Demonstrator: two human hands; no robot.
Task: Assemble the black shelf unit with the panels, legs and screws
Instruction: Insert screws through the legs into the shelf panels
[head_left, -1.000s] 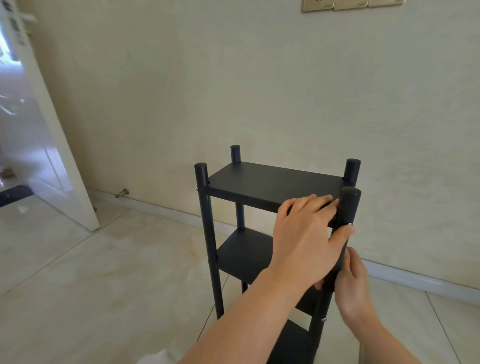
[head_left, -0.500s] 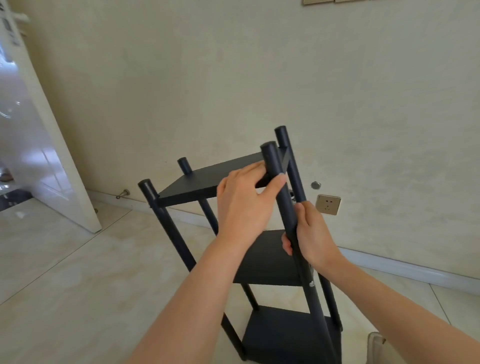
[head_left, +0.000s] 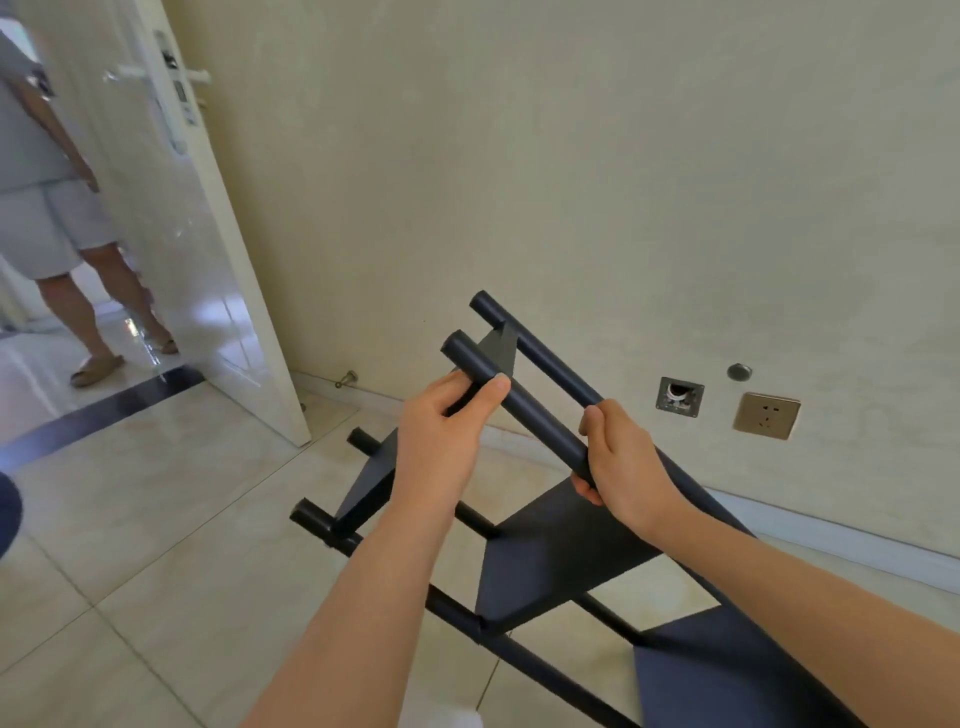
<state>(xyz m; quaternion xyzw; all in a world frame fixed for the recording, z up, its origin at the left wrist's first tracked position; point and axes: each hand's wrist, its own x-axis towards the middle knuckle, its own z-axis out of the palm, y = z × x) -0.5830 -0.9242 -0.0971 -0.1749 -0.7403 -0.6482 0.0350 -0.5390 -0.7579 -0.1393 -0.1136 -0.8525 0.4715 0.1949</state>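
Shelf unit (head_left: 566, 545), upright 1 s ago, now tipped steeply, left of wall socket (head_left: 766, 415), L hand (head_left: 441, 447) & R hand (head_left: 623, 467) fingers both wrapped round near leg (head_left: 519, 400), so prob. assembled, being laid down to check screws.

Both forearms extend forward; left hand (head_left: 441, 441) grips the leg (head_left: 519, 401) near its end, thumb on top; right hand (head_left: 621, 467) wraps it lower down, apparently fully closed.
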